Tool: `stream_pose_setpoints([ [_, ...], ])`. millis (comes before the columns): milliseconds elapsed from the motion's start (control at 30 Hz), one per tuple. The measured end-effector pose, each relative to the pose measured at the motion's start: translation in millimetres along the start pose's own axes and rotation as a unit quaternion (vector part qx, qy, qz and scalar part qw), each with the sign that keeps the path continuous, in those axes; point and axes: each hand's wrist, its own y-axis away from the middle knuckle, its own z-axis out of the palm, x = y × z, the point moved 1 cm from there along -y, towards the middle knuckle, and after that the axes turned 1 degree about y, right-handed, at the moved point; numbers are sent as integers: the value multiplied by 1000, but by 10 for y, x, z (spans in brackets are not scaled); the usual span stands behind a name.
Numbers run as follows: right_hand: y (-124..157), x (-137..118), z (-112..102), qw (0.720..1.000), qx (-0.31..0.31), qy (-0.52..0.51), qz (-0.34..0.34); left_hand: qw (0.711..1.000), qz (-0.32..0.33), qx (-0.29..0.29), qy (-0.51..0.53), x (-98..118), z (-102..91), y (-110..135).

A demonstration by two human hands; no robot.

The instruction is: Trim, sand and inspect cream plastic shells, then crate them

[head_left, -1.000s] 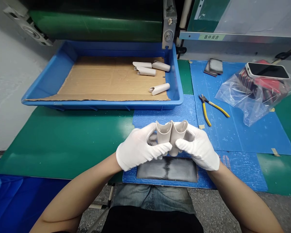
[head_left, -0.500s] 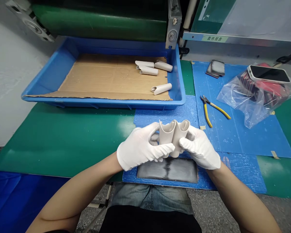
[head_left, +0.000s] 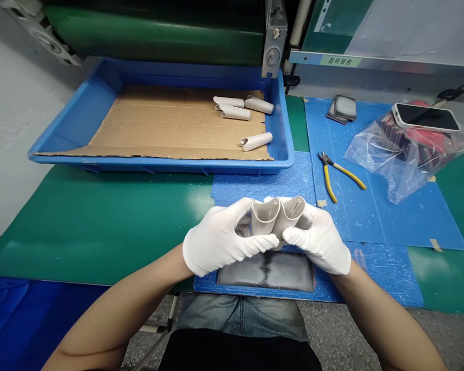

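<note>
Two pale grey hollow plastic sleeves with slanted open ends stand side by side between my white-gloved hands, above the work table. My left hand (head_left: 230,234) is closed around the left sleeve (head_left: 263,219), its thumb across the front. The right sleeve (head_left: 289,216) is gripped by my right hand (head_left: 319,234), thumb in front and fingers behind. The sleeves touch each other, and their open ends tilt toward me. Their lower parts are hidden by my thumbs. Below them lies a dark, worn sanding pad (head_left: 265,272) with whitish dust on it.
A blue tray (head_left: 158,164) lined with cardboard (head_left: 158,123) holds several similar sleeves (head_left: 235,113). Yellow-handled cutting pliers (head_left: 334,175), small abrasive pads (head_left: 345,108) and a phone (head_left: 425,117) on a plastic bag (head_left: 404,167) lie to the right. A green roller (head_left: 158,33) overhangs the tray.
The two sleeves have tipped toward me and dropped slightly, so more of their inside shows. Both hands keep hold of them.
</note>
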Motion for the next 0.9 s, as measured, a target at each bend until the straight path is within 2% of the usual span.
stream_pose_setpoints([
  [200, 45, -57, 11, 985, 51, 152, -68, 996, 71, 18, -53, -79, 10, 17],
  [367, 42, -111, -6, 961, 44, 238, -136, 989, 145, 7, -41, -112, 4, 21],
  [500, 37, -108, -16, 951, 39, 260, -161, 985, 160, 15, -56, -110, -2, 10],
  [700, 45, -113, 2, 952, 46, 261, -155, 979, 186, 29, -75, -103, 7, 12],
  [900, 31, -101, -10, 948, 39, 264, -175, 967, 239, 53, -70, -125, 22, -3],
])
